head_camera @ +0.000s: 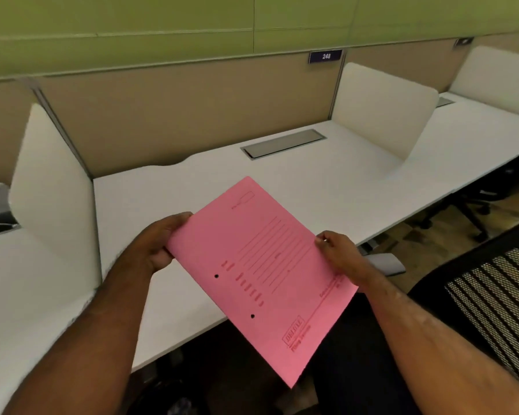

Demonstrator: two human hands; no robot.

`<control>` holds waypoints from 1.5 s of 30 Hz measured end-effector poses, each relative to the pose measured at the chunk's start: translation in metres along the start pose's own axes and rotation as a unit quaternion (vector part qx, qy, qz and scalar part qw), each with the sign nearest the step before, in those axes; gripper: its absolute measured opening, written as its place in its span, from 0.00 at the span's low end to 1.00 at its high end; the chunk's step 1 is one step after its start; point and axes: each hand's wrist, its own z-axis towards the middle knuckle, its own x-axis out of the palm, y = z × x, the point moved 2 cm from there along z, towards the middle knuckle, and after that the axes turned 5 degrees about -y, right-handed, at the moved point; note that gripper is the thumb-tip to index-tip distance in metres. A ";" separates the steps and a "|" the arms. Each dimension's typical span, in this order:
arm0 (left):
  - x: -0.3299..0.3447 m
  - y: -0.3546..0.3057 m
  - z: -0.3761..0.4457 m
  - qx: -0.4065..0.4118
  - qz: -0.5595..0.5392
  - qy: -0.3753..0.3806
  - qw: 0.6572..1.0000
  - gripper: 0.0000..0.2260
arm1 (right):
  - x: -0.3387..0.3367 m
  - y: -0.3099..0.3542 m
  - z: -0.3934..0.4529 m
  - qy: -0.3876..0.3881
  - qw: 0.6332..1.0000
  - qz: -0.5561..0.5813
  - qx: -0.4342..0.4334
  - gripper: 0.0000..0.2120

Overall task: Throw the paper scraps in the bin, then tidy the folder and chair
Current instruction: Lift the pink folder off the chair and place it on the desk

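Observation:
A closed pink folder (261, 274) with red print and two punched holes is held above the front edge of the white desk (312, 181), tilted with one corner toward me. My left hand (159, 241) grips its left edge, thumb on top. My right hand (337, 253) pinches its right edge. The black mesh chair (498, 298) stands at the right, its backrest close to my right arm. No paper scraps and no bin can be made out.
White dividers (54, 193) (384, 109) flank the desk, with a beige partition behind. A grey cable hatch (283, 143) is set in the desktop. Another chair base (474, 208) stands under the desk at the right. Dark floor lies below.

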 end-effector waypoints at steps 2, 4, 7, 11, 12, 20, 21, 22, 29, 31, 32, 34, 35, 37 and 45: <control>-0.006 -0.012 0.000 -0.001 -0.098 -0.016 0.995 0.12 | 0.003 0.011 0.003 -0.019 0.999 0.027 0.005 0.11; -0.010 -0.019 -0.002 0.005 -0.170 -0.003 0.985 0.11 | 0.009 0.021 0.007 -0.039 0.998 0.052 0.012 0.11; -0.010 -0.019 -0.006 0.016 -0.185 0.039 0.982 0.10 | 0.019 0.034 0.015 -0.084 0.992 0.088 0.038 0.11; -0.003 -0.002 -0.012 0.020 -0.113 0.068 0.991 0.14 | 0.036 0.049 0.021 -0.105 0.970 0.196 0.097 0.11; -0.001 0.002 -0.013 0.025 -0.091 0.064 0.993 0.17 | 0.040 0.053 0.023 -0.108 0.964 0.217 0.107 0.11; 0.003 0.030 -0.002 0.035 -0.012 -0.004 0.999 0.25 | 0.052 0.068 0.045 -0.117 0.949 0.260 0.133 0.10; 0.004 0.031 0.002 0.035 -0.008 -0.011 0.999 0.25 | 0.053 0.068 0.050 -0.111 0.952 0.252 0.135 0.12; 0.004 0.032 0.007 0.034 -0.004 -0.019 0.999 0.25 | 0.055 0.069 0.055 -0.106 0.955 0.241 0.137 0.13; 0.008 0.035 0.057 0.041 0.043 -0.080 0.995 0.26 | 0.079 0.067 0.107 -0.081 0.973 0.179 0.121 0.17; 0.011 0.036 0.077 0.039 0.052 -0.084 0.994 0.25 | 0.087 0.063 0.131 -0.069 0.977 0.163 0.119 0.18; 0.012 0.037 0.087 0.037 0.053 -0.085 0.994 0.25 | 0.091 0.061 0.142 -0.062 0.978 0.158 0.118 0.18; 0.017 0.036 0.117 0.031 0.053 -0.090 0.994 0.25 | 0.100 0.056 0.178 -0.049 0.980 0.151 0.116 0.19; 0.018 0.035 0.125 0.027 0.051 -0.094 0.994 0.26 | 0.102 0.057 0.187 -0.049 0.981 0.146 0.114 0.19; 0.025 0.031 0.158 0.018 0.054 -0.111 0.992 0.26 | 0.109 0.054 0.226 -0.042 0.982 0.141 0.120 0.19; 0.057 0.010 0.283 -0.019 0.044 -0.153 0.987 0.26 | 0.126 0.047 0.367 0.026 0.986 0.116 0.115 0.15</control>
